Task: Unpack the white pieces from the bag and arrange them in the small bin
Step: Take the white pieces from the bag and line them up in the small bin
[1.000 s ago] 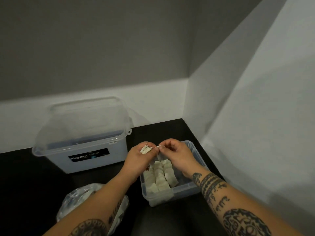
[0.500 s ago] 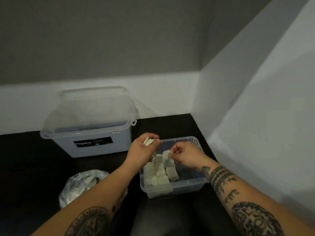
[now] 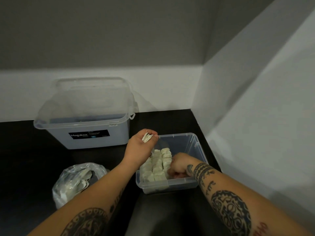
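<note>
A small clear bin [image 3: 193, 145] sits on the dark table near the right wall. Rows of white pieces [image 3: 157, 166] stand packed in its left half. My left hand [image 3: 139, 147] hovers over the bin's far left corner, pinching a small bunch of white tags [image 3: 147, 137]. My right hand [image 3: 178, 166] is down inside the bin, fingers curled against the right side of the white rows; whether it grips a piece is hidden. A crumpled clear bag [image 3: 76, 181] holding more white pieces lies at the lower left.
A large translucent lidded box [image 3: 85, 120] with a black label stands at the back left against the wall. White walls close the table's back and right side. The table's front edge runs just below the small bin.
My right hand has dropped from beside the left hand down into the bin against the white rows. My left hand stayed raised with the tags. The camera view shifted slightly.
</note>
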Demonstrator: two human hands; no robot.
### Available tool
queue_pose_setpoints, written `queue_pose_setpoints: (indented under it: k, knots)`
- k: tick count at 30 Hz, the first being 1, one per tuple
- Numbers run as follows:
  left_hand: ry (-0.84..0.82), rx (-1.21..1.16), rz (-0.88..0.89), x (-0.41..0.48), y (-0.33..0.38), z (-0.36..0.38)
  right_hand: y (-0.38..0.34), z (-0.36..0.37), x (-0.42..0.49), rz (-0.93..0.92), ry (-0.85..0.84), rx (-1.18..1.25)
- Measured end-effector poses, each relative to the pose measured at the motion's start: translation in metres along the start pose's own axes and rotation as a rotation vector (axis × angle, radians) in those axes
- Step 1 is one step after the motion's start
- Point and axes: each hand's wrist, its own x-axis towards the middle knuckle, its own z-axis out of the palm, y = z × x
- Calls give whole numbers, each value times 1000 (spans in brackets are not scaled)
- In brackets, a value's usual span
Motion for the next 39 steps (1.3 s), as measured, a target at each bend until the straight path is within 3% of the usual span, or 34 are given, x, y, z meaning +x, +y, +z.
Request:
queue_pose_setpoints:
  k: [5, 12, 18, 24, 33, 36, 39]
  knots:
    - [12, -12, -4, 0, 0, -1, -3, 2, 6, 11, -40, -142]
    - [32, -33, -4, -2, 3, 1, -4, 8, 8, -7, 28, -352]
    - [30, -39, -8, -2, 2, 1, -8, 8, 15, 42, 22, -119]
    - [43, -63, -72, 3, 5, -1, -5, 2, 11, 50, -18, -76]
    - [-154, -583, -451, 8, 23, -3, -6, -20, -10, 18, 23, -164]
    - [-218, -654, -520, 8, 23, -2, -7, -38, -21, -75, 44, -120]
    - [-253, -550, -493, 7, 18, -1, -6, -55, -32, -230, 151, 119]
